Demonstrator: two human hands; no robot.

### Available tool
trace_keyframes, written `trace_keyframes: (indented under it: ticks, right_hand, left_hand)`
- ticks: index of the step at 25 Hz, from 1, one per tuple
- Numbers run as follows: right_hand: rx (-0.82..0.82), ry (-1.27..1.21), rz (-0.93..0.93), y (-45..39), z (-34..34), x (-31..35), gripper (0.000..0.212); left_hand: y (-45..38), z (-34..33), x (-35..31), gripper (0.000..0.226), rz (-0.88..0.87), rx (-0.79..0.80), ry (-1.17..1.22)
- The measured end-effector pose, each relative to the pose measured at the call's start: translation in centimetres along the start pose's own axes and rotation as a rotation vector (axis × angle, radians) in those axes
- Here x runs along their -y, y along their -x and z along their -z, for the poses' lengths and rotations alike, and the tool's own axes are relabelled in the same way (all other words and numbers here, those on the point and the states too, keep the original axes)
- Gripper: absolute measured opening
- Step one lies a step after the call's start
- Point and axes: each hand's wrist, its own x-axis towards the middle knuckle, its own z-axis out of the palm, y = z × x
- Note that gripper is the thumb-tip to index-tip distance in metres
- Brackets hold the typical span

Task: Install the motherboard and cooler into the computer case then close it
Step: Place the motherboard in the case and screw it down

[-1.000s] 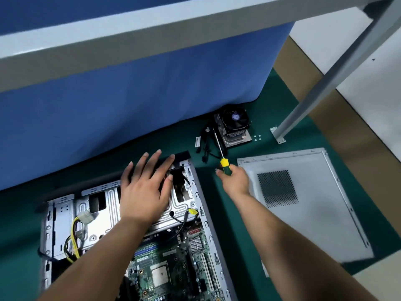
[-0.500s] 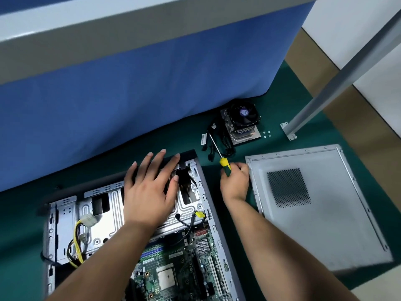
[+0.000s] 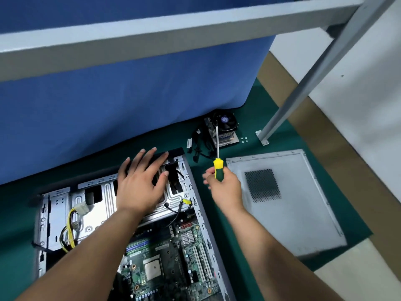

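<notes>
Green mat (image 3: 249,101) covers work surface. Blue cloth (image 3: 130,101) hangs behind, lower edge resting on mat. Grey metal crossbar (image 3: 152,33) runs across top of view. Grey slanted post (image 3: 308,77) descends to small foot bracket (image 3: 263,138) on mat at right. Tan strip (image 3: 303,109) borders mat on right side; white surface (image 3: 358,88) beyond it. Pale surface (image 3: 364,276) at lower right corner, past mat edge.

Blue curtain (image 3: 130,94), green mat (image 3: 260,101), white wall (image 3: 358,83)
</notes>
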Motion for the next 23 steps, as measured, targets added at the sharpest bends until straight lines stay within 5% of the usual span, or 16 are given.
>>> trace_keyframes:
  ticks: [10, 18, 23]
  right_hand:
    - [0.337, -0.154, -0.055, 12.2, 1.2, 3.4, 0.011]
    - [0.454, -0.197, -0.077, 15.1, 1.1, 5.0, 0.021]
    - [0.443, -0.246, -0.056, 15.6, 0.5, 5.4, 0.015]
  left_hand:
    - [11.3, 4.5, -5.7, 0.015, 0.245, 0.212, 1.195]
    - [13.4, 6.4, -2.8, 0.024, 0.307, 0.455, 1.537]
    - [13.4, 7.0, -2.8, 0.020, 0.376, 0.423, 1.666]
